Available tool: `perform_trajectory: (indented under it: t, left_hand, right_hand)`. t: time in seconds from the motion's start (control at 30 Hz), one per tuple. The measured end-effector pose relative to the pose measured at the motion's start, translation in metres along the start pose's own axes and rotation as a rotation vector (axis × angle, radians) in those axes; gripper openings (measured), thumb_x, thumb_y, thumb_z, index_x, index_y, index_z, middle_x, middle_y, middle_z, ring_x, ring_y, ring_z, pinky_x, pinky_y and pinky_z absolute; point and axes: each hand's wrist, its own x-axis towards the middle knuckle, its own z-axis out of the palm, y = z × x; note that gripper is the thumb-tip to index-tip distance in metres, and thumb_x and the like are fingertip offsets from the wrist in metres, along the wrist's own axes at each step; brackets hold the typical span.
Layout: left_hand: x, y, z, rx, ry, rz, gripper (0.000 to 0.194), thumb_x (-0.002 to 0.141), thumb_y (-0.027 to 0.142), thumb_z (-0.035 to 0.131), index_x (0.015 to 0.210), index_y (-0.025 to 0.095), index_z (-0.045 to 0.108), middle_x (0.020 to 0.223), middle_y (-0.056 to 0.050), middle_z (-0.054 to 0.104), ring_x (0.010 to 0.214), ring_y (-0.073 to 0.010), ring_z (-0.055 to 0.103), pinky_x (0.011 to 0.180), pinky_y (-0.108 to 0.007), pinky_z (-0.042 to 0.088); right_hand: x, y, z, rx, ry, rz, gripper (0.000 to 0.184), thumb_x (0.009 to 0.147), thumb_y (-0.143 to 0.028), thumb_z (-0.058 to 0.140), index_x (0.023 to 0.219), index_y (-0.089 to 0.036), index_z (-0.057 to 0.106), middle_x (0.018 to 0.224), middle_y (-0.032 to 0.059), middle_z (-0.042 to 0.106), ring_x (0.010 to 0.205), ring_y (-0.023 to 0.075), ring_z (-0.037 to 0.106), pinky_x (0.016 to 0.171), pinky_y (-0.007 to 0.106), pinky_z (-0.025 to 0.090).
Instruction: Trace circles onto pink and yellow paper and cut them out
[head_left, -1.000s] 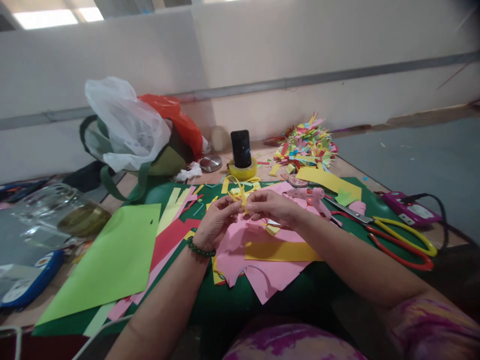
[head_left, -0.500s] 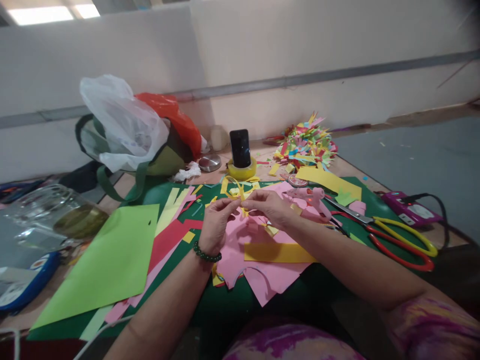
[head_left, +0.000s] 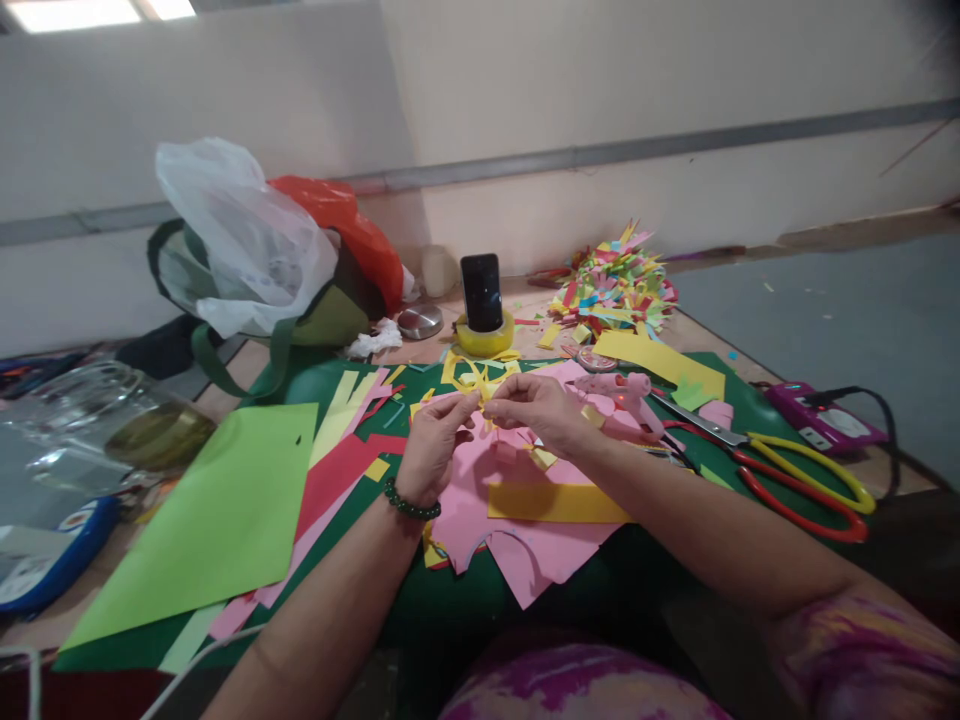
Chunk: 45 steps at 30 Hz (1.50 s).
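Note:
My left hand, with a green bead bracelet at its wrist, pinches a thin yellow paper strip over the middle of the mat. Close beside it, my right hand is closed with thumb and forefinger on the same yellow piece. The strips fan upward from between the fingertips, and the exact grip is partly hidden. Cut pink paper lies beneath both hands, with an orange-yellow strip across it. A pink glue gun rests just right of my right hand.
Scissors with red and yellow handles lie right, near a purple power socket. A phone leans in a tape roll. Green paper covers the left. A bag and a colourful paper-strip pile stand behind.
My fingertips have shifted slightly at the yellow strip, and its upright loop now sits lower and spread. The rest of the table looks the same.

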Motion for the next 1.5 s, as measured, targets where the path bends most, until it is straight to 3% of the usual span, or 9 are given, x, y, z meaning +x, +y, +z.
perform_trajectory:
  t: [0.57, 0.93, 1.17, 1.37, 1.5]
  left_hand:
    - [-0.002, 0.001, 0.0, 0.063, -0.003, 0.082, 0.04, 0.051, 0.051, 0.084, 0.055, 0.016, 0.066, 0.054, 0.004, 0.049, 0.053, -0.0074, 0.042, 0.051, -0.02, 0.038]
    - [0.002, -0.003, -0.002, 0.08, -0.033, 0.09, 0.036, 0.055, 0.045, 0.083, 0.052, 0.015, 0.064, 0.049, 0.003, 0.051, 0.05, -0.0075, 0.045, 0.053, -0.021, 0.04]
    - [0.001, -0.004, 0.0, 0.061, -0.027, 0.095, 0.042, 0.055, 0.053, 0.08, 0.051, 0.015, 0.062, 0.05, 0.004, 0.052, 0.05, -0.0075, 0.046, 0.055, -0.022, 0.042]
    - [0.002, -0.008, 0.001, 0.087, -0.056, 0.102, 0.037, 0.053, 0.047, 0.083, 0.056, 0.015, 0.065, 0.053, 0.004, 0.053, 0.054, -0.0084, 0.046, 0.058, -0.023, 0.042]
    - [0.003, -0.008, -0.002, 0.135, -0.08, 0.132, 0.036, 0.059, 0.047, 0.08, 0.054, 0.016, 0.063, 0.055, 0.004, 0.052, 0.058, -0.0091, 0.046, 0.06, -0.023, 0.04]
  right_hand:
    - [-0.005, 0.004, 0.004, -0.227, 0.077, -0.23, 0.028, 0.062, -0.04, 0.078, 0.059, -0.021, 0.058, 0.058, -0.0025, 0.061, 0.055, 0.0125, 0.055, 0.055, 0.028, 0.047]
    - [-0.007, 0.005, 0.005, -0.323, 0.059, -0.269, 0.019, 0.066, -0.029, 0.07, 0.057, -0.02, 0.056, 0.057, -0.0034, 0.057, 0.053, 0.0106, 0.051, 0.051, 0.025, 0.041]
    - [-0.006, 0.007, 0.005, -0.316, 0.095, -0.306, 0.019, 0.066, -0.03, 0.068, 0.058, -0.019, 0.056, 0.057, -0.003, 0.058, 0.054, 0.011, 0.052, 0.052, 0.025, 0.043]
    - [-0.007, 0.012, 0.008, -0.394, 0.107, -0.358, 0.023, 0.071, -0.033, 0.067, 0.058, -0.02, 0.053, 0.056, -0.0032, 0.055, 0.052, 0.0107, 0.05, 0.051, 0.024, 0.039]
    - [-0.011, 0.011, 0.007, -0.483, 0.066, -0.382, 0.02, 0.073, -0.03, 0.064, 0.059, -0.02, 0.054, 0.057, -0.0026, 0.056, 0.053, 0.011, 0.05, 0.05, 0.024, 0.038]
